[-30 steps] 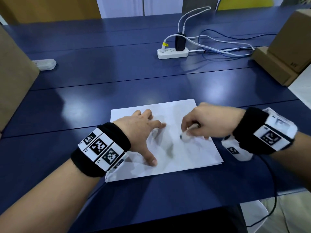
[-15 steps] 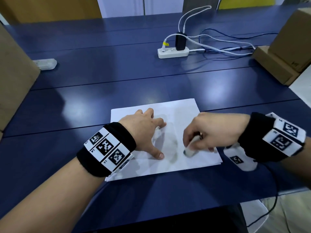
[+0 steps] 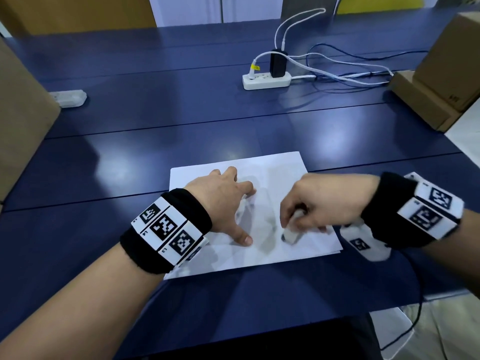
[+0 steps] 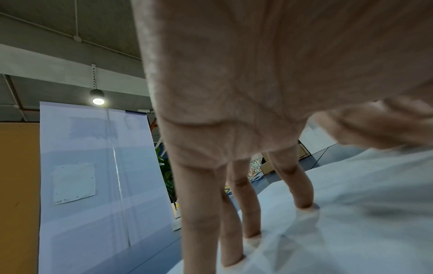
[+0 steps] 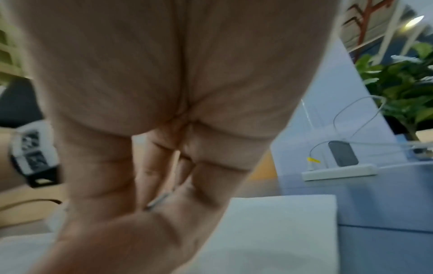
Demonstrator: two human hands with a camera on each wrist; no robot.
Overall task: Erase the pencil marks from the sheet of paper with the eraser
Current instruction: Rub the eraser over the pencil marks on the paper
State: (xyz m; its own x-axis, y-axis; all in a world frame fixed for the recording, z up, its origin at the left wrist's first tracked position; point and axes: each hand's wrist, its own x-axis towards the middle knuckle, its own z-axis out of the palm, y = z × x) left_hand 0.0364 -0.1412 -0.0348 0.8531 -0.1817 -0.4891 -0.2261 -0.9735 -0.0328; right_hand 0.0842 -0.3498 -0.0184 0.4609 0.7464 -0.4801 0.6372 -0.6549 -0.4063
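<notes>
Mid-task, by the look of it. Grey smudge (image 3: 267, 229) visible on sheet of paper (image 3: 272, 172), between the two hands and just left of eraser tip; looks like graphite only partly rubbed out, so more strokes needed there. Far part of sheet, beyond both sets of fingers, reads blank white in head view, tho faint marks too small to rule out. No sharp pencil lines made out anywhere. Judged approx. halfway or later, not finished.

Right hand (image 3: 319, 201): fingers curled tight round white eraser (image 3: 290, 236), pinched w/ thumb, eraser angled down w/ darkened tip on the paper near its near-right corner. Right wrist view blurred; eraser itself not made out there, only curled fingers (image 5: 121, 178) above white sheet.

Left hand (image 3: 223, 201): fingers spread apart and straight, nothing gripped, tips pressed flat on sheet to pin it. Left wrist view confirms: fingertips (image 4: 304, 205) planted on paper, thumb off to the right side, also down. Pinning hand sits left of smudge, close to it but not on it.

Sheet lies flat on blue surface (image 3: 259, 294), slightly skewed, near edge toward the person. Power strip (image 3: 266, 81) well beyond fingers, far side, clear of the work.
</notes>
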